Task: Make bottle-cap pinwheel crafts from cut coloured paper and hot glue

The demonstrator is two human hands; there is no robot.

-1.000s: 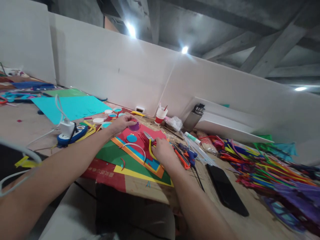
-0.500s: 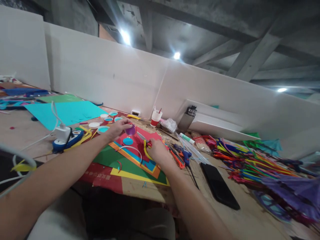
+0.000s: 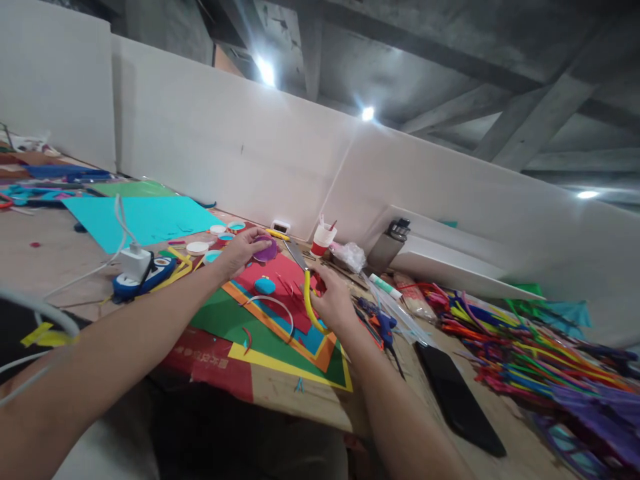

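Note:
My left hand (image 3: 241,253) pinches a round purple disc (image 3: 267,250) between thumb and fingers, above the coloured sheets. In my right hand (image 3: 334,298) are scissors (image 3: 297,255) with yellow handles, the fingers wrapped around the grip. Their blades point up and to the left, just right of the disc and apart from it. Under both hands lies a red sheet (image 3: 295,287) on a stack of orange, blue, green and yellow sheets. A small blue disc (image 3: 265,286) rests on the red sheet, with a thin white curved strip (image 3: 280,303) near it.
Several small round tubs and lids (image 3: 197,248) stand left of the sheets. A power strip (image 3: 145,277) with a white plug lies farther left. Paper cups (image 3: 324,239), a glue gun (image 3: 384,323), a black phone (image 3: 457,400) and bundled pipe cleaners (image 3: 530,340) sit to the right.
The scissors have drawn back from the purple disc, and their yellow handle shows more fully. The disc has turned flatter to view. The whole view has shifted slightly.

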